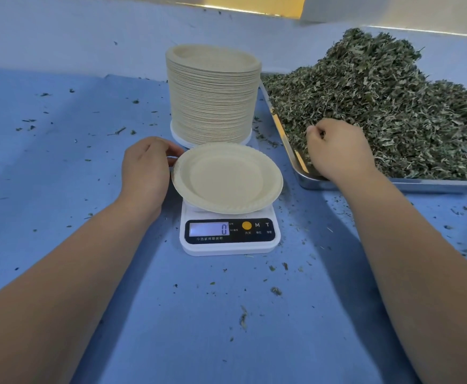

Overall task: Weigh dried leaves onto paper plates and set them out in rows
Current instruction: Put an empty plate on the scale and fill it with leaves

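An empty cream paper plate (226, 177) lies on a small white kitchen scale (228, 236) whose display reads 0. My left hand (146, 167) holds the plate's left rim between thumb and fingers. Behind the scale stands a tall stack of paper plates (213, 98). To the right, a steel tray (393, 185) carries a big heap of dried green leaves (393, 106). My right hand (337, 148) is in the near left corner of the heap with its fingers curled into the leaves.
A blue cloth (60, 162) covers the table, with leaf crumbs scattered over it, most thickly in front of the scale. A pale wall rises at the back. The tray's near rim runs along the right side.
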The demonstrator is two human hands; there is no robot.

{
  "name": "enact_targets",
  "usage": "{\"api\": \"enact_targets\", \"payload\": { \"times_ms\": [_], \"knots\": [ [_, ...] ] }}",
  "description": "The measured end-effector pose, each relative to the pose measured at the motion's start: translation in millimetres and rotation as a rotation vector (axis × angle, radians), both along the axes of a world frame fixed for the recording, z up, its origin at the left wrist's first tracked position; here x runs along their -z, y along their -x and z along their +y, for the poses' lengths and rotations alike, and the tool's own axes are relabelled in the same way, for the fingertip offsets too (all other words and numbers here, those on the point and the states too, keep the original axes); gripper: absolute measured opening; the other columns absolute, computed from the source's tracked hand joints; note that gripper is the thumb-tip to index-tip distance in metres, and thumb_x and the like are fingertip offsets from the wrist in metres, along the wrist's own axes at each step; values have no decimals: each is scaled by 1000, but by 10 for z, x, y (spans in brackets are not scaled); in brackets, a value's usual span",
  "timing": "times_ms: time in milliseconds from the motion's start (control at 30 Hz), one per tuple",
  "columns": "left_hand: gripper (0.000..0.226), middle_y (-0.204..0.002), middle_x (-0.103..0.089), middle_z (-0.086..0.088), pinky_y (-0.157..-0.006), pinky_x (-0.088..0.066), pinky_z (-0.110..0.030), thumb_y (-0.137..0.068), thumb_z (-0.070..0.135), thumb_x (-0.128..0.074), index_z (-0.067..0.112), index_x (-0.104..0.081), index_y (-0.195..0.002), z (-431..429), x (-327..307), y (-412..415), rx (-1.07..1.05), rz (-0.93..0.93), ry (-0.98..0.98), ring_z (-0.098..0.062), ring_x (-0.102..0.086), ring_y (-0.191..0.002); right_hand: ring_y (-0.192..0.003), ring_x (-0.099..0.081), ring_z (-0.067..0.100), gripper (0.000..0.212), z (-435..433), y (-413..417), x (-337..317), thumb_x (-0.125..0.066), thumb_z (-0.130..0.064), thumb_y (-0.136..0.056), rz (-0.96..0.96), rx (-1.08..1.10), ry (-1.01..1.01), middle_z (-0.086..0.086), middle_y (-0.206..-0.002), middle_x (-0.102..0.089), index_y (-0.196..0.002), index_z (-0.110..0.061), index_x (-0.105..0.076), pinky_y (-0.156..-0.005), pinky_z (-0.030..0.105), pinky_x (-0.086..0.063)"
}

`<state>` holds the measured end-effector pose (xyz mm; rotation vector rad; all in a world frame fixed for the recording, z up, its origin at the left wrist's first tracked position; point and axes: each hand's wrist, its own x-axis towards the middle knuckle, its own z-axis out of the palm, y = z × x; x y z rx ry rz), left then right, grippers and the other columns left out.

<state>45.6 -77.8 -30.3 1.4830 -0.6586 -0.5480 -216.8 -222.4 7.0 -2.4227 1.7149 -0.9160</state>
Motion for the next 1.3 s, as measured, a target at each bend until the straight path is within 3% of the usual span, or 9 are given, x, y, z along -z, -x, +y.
{"api": "enact_targets", "payload": {
  "times_ms": [400,767,967,1067,1167,1300],
  "knots": [
    [34,-84,-78,1,-74,-57,-35,-80,14,-40,18,-71,-66,4,-14,6,-1,-3,11,-14,-73,-84,-61,-53,27,43,1,-9,6,-39,-38,-104,-12,-7,-9,8,-67,-56,-76,-9,-52,-53,31,-35],
    [37,-78,-76,3,-57,-52,-22,-81,13,-42,22,-71,-60,4,-21,18,-8,-20,20,-7,-69,-69,-61,-53,25,42,7,-5,-21,-39,-38,-104,-11,15,-11,7,-66,-55,-73,-12,-51,-52,30,-30],
    [36,-81,-76,0,-60,-51,-23,-82,15,-43,23,-71,-60,8,-23,15,-2,-28,22,-8,-69,-71,-62,-53,27,42,55,-14,-113,-38,-37,-104,-59,8,54,6,-66,-55,-73,-12,-50,-52,31,-32],
    [33,-79,-76,0,-56,-50,-21,-82,15,-43,20,-70,-65,4,-16,16,-5,-39,19,-8,-67,-69,-59,-52,19,42,136,-120,-236,-40,-38,-105,-162,-79,92,1,-64,-56,-71,-15,-51,-53,29,-37],
    [36,-77,-75,1,-52,-50,-19,-82,15,-42,22,-71,-63,1,-10,12,-3,-44,15,-7,-66,-67,-50,-39,5,44,315,-333,-372,-43,-36,-104,-252,-206,84,-7,-57,-44,-63,-21,-43,-45,18,-28],
    [34,-81,-77,-1,-58,-53,-24,-82,15,-42,19,-72,-66,0,2,-4,-1,-33,13,-11,-70,-73,-49,-39,1,42,636,-631,-462,-48,-37,-103,-244,-438,20,-10,-55,-44,-63,-23,-48,-47,17,-28]
  ]
}}
